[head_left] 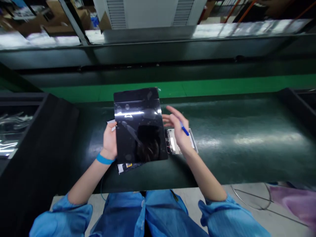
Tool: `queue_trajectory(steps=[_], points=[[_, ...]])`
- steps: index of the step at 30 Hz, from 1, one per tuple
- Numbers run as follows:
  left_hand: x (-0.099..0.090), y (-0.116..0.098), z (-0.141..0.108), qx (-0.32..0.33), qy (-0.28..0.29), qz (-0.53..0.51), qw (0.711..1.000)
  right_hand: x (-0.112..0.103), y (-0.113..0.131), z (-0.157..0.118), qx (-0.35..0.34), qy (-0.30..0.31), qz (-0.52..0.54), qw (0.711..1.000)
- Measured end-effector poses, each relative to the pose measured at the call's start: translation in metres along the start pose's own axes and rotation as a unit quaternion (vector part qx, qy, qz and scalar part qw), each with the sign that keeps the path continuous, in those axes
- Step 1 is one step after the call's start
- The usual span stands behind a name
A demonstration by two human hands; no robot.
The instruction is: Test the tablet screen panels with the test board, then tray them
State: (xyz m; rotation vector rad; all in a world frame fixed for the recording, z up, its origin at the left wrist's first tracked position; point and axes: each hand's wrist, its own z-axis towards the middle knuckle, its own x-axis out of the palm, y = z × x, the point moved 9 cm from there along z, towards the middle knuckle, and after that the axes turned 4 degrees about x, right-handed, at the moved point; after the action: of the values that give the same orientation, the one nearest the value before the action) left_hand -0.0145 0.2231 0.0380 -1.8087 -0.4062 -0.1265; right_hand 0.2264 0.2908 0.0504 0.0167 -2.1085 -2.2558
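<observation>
In the head view, the left hand, a bright blue band around its wrist, grips a glossy black rectangular panel by its left edge, raised over the dark green work surface. The right hand, fingers loosely spread, holds a slim blue pen-like tool beside the panel's right edge — whether its fingertips touch is unclear — above a pale rectangular framed part
</observation>
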Motion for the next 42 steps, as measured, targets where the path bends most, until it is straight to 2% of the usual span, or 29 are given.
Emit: queue_trajectory(steps=[3, 5, 8, 12, 15, 18, 22, 25, 28, 30, 32, 34, 37, 39, 42], points=[[-0.002, 0.027, 0.015, -0.054, -0.008, -0.067, 0.996, 0.026, -0.024, -0.004, 0.064, 0.082, 0.018, 0.994], [-0.005, 0.044, 0.016, -0.092, -0.020, -0.099, 0.991, 0.027, -0.032, -0.007, 0.066, 0.098, 0.007, 0.993], [-0.007, 0.058, 0.013, -0.124, -0.019, -0.120, 0.985, 0.023, -0.030, -0.011, 0.040, 0.106, -0.007, 0.994], [-0.005, 0.062, 0.010, -0.133, -0.011, -0.120, 0.984, 0.027, -0.025, -0.018, -0.007, 0.115, -0.051, 0.992], [-0.002, 0.062, 0.008, -0.130, -0.016, -0.117, 0.984, 0.031, -0.026, -0.022, -0.042, 0.097, -0.088, 0.991], [-0.001, 0.062, 0.006, -0.122, -0.035, -0.128, 0.984, 0.034, -0.030, -0.026, -0.042, 0.082, -0.108, 0.990], [-0.003, 0.066, 0.005, -0.137, -0.036, -0.136, 0.981, 0.036, -0.029, -0.028, -0.027, 0.095, -0.094, 0.991], [-0.002, 0.067, 0.004, -0.143, -0.011, -0.126, 0.982, 0.026, -0.021, -0.023, -0.039, 0.078, -0.085, 0.993], [0.004, 0.066, 0.001, -0.130, 0.007, -0.121, 0.984, -0.001, -0.007, -0.011, -0.075, 0.002, -0.089, 0.993], [0.008, 0.068, -0.003, -0.136, 0.003, -0.132, 0.982, -0.020, 0.004, -0.004, -0.095, -0.049, -0.127, 0.986], [0.009, 0.076, -0.009, -0.168, -0.017, -0.147, 0.975, -0.031, 0.014, 0.002, -0.113, -0.069, -0.199, 0.971], [0.009, 0.086, -0.015, -0.209, -0.042, -0.161, 0.964, -0.032, 0.021, 0.006, -0.134, -0.059, -0.286, 0.947], [0.013, 0.094, -0.020, -0.238, -0.056, -0.207, 0.947, -0.029, 0.034, 0.002, -0.208, -0.084, -0.431, 0.874], [0.016, 0.095, -0.022, -0.244, -0.060, -0.236, 0.939, -0.021, 0.047, -0.009, -0.296, -0.114, -0.492, 0.811], [0.019, 0.094, -0.024, -0.250, -0.071, -0.240, 0.935, 0.003, 0.070, -0.045, -0.487, -0.059, -0.462, 0.739]])
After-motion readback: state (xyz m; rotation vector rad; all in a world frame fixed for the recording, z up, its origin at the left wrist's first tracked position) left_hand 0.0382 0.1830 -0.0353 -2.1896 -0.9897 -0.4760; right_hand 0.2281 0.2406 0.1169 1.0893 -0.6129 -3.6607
